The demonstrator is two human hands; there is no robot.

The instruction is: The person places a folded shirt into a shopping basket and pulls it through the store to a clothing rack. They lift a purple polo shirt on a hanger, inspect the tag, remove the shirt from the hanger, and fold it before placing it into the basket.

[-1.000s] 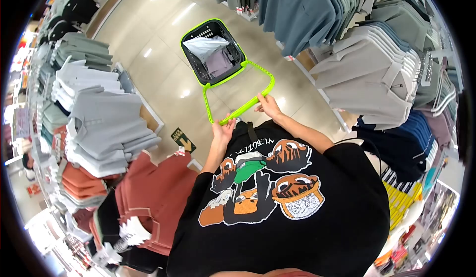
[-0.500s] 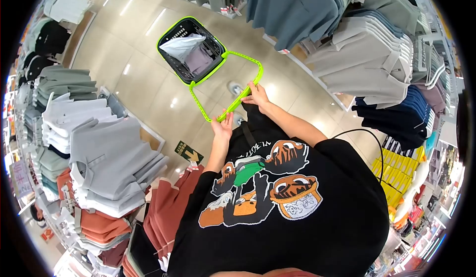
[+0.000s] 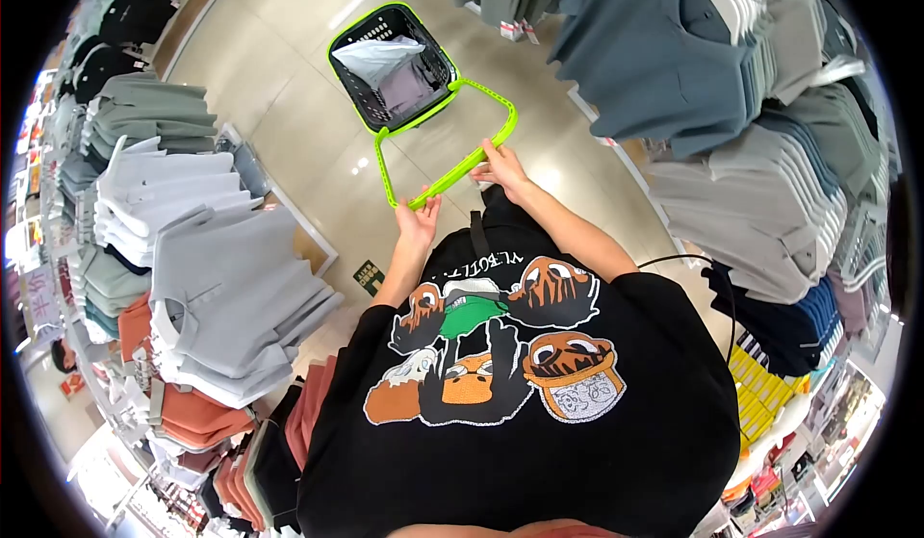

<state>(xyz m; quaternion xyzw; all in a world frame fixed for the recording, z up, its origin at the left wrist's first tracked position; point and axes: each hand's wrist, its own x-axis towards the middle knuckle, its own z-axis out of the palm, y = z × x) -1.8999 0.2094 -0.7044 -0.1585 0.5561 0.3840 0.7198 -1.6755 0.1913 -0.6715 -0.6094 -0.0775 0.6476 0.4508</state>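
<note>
In front of me on the floor is a black shopping basket (image 3: 430, 110) with a lime-green rim. Its long green handle (image 3: 452, 176) stretches back toward my body. My left hand (image 3: 417, 220) grips the handle near its left corner, and my right hand (image 3: 500, 166) holds it toward the right corner. Inside the basket lie a whitish packet or folded cloth (image 3: 380, 57) and a mauve-grey folded item (image 3: 406, 90); their exact kind I cannot make out.
Grey shirts (image 3: 231, 297) and white shirts (image 3: 168, 192) hang on my left. To the right are racks of blue-grey shirts (image 3: 645, 57) and light grey shirts (image 3: 746, 201). Yellow packages (image 3: 760, 389) stand farther back right. A tiled aisle floor (image 3: 322, 143) runs between the racks.
I have moved forward along the aisle, and the racks have slid back past me. The basket has come along ahead, with both hands still on its handle.
</note>
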